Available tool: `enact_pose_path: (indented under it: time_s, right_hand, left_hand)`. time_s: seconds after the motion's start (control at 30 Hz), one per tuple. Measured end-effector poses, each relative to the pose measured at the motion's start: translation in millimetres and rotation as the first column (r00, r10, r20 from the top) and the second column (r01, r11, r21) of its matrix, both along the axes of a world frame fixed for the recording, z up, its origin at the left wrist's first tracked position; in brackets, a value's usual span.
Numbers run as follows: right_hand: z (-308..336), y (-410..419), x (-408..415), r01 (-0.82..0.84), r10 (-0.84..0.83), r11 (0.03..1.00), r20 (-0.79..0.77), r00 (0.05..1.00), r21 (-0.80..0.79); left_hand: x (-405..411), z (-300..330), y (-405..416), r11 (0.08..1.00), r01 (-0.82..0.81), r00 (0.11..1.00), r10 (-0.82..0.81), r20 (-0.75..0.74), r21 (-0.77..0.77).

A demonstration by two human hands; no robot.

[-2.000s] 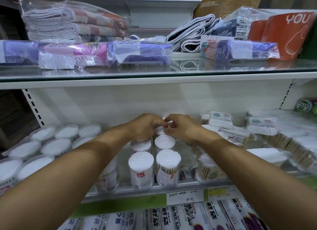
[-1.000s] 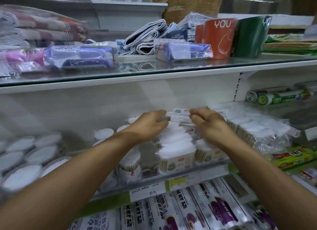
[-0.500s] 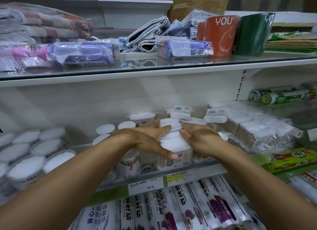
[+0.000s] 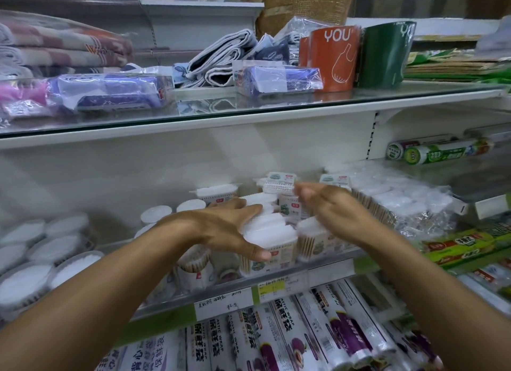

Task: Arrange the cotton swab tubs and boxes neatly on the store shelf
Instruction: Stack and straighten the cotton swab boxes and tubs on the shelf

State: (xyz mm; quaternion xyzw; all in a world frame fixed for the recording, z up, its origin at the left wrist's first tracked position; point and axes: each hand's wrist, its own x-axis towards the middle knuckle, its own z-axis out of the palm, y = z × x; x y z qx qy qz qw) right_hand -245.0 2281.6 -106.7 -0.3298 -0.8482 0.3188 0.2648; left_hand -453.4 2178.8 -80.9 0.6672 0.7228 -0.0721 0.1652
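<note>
On the middle shelf (image 4: 276, 283), near the centre of the head view, a row of rectangular cotton swab boxes (image 4: 269, 232) is pressed from both sides. The left hand (image 4: 221, 229) is laid flat against the row at its 9 o'clock side, fingers spread and thumb hooked over the front box; nothing is lifted. The right hand (image 4: 331, 205) is blurred at the row's 3 o'clock side, fingers extended and loose; whether it touches the boxes cannot be told. The squeeze appears meant to line the boxes up front to back.

Round cotton swab tubs (image 4: 41, 263) are stood in rows at 9 o'clock, lids up, with more tubs (image 4: 193, 265) just beside the left wrist, partly hidden by it. Smaller swab packs (image 4: 279, 182) are stacked at 12 o'clock behind the row. Bagged swabs (image 4: 401, 202) at 3 o'clock are hard to make out through glare. Plastic wrap rolls (image 4: 290, 337) below are cut off by the frame edge.
</note>
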Motion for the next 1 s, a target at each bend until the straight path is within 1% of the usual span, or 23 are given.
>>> enact_pose_path:
  time_s: [0.07,0.1,0.13,0.23,0.3,0.33,0.4,0.5,0.57,0.63,0.67,0.7,0.73,0.77,0.8,0.83,0.87,0.9,0.93,1.0]
  right_hand:
    - [6,7,24,0.038,-0.041,0.999,-0.126,0.991,-0.025]
    - [7,13,36,0.037,-0.043,0.999,-0.164,0.986,-0.039]
    - [6,17,48,0.017,-0.027,0.998,-0.165,0.986,-0.059]
    - [-2,21,67,-0.060,0.056,0.990,-0.039,0.998,-0.127]
    - [-10,19,66,-0.069,0.076,0.989,0.047,0.996,-0.131]
    - [-14,16,63,-0.066,0.073,0.992,0.070,0.995,-0.108]
    - [-18,15,56,-0.048,0.052,0.997,0.065,0.997,-0.065]
    - [-19,14,51,-0.053,0.056,0.996,0.038,0.998,-0.076]
    - [-17,15,52,-0.073,0.080,0.989,0.050,0.996,-0.130]
    - [-13,18,55,-0.071,0.074,0.988,0.016,0.997,-0.140]
    - [-10,22,56,-0.027,0.023,0.993,-0.036,0.999,-0.113]
    - [-7,26,58,0.062,-0.070,0.995,-0.105,0.992,-0.076]
    - [-3,31,58,0.188,-0.194,0.981,-0.188,0.963,-0.048]
    - [1,36,59,0.321,-0.321,0.946,-0.263,0.910,-0.043]
    - [4,43,60,0.440,-0.429,0.897,-0.307,0.850,-0.036]
    - [7,51,61,0.527,-0.501,0.850,-0.300,0.812,0.008]
    - [9,61,61,0.573,-0.541,0.816,-0.246,0.804,0.076]
    - [12,68,61,0.584,-0.563,0.800,-0.166,0.809,0.134]
    - [16,73,60,0.585,-0.582,0.794,-0.072,0.810,0.167]
    - [24,80,55,0.579,-0.602,0.796,0.131,0.788,0.175]
  left_hand:
    - [1,1,-1,1.000,-0.014,1.000,0.014,0.009,-0.002]
    - [2,1,-1,1.000,-0.024,1.000,0.024,0.015,0.000]
    - [4,2,-1,0.999,-0.032,0.999,0.032,0.021,0.002]
    - [15,2,1,0.999,-0.029,0.999,0.029,0.031,0.025]
    - [26,2,1,0.998,0.003,0.999,-0.005,0.036,0.060]
    - [31,3,1,0.997,0.023,0.999,-0.025,0.030,0.077]
    - [37,3,2,0.994,0.049,0.999,-0.050,0.011,0.097]
    - [37,3,4,0.993,0.067,0.997,-0.069,0.018,0.101]
    - [35,2,7,0.987,0.065,0.995,-0.076,0.071,0.145]
    - [32,1,13,0.970,0.009,0.983,-0.053,0.174,0.244]
    - [30,1,18,0.949,-0.049,0.974,-0.024,0.227,0.311]
    - [28,1,25,0.913,-0.119,0.962,0.008,0.273,0.390]
    - [24,1,34,0.868,-0.191,0.948,0.042,0.315,0.458]
    - [21,2,43,0.822,-0.263,0.930,0.075,0.361,0.505]
    - [18,3,52,0.780,-0.334,0.905,0.109,0.412,0.529]
    - [17,5,62,0.749,-0.400,0.875,0.142,0.463,0.528]
    - [17,7,71,0.731,-0.451,0.851,0.178,0.494,0.512]
    - [18,9,79,0.723,-0.479,0.841,0.215,0.497,0.498]
    - [20,11,86,0.721,-0.490,0.843,0.249,0.477,0.490]
    - [25,12,98,0.719,-0.499,0.851,0.300,0.431,0.484]
